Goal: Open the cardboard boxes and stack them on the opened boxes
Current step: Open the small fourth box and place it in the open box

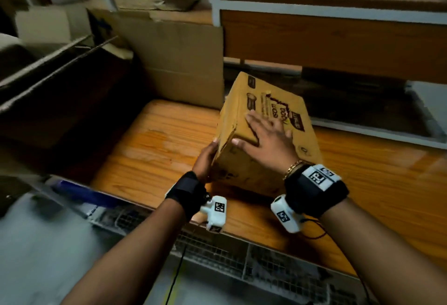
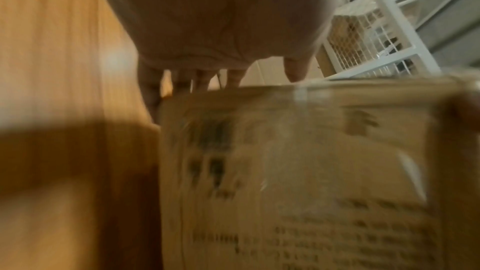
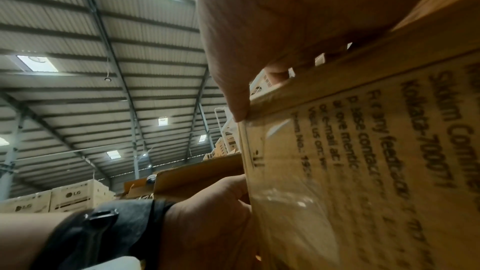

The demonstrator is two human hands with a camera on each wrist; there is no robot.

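surface: wooden table [image 1: 150, 150] | on it: tilted cardboard box [image 1: 275, 111]

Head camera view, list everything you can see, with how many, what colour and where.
Printed cardboard box: one, tan, tilted on the wooden surface, taped seam on its near face.
Wooden surface: one, orange-brown, under the box.
Flattened cardboard: one large sheet, brown, upright behind the surface.
Open carton: one, dark inside, at left.
Shelf rack: one, white frame, brown boards, behind.
Wire mesh panel: one, white, along the near edge.
Stacked cartons: several, pale, far off in the right wrist view.
Left hand: holds the box's left edge.
Right hand: flat on the box's top.
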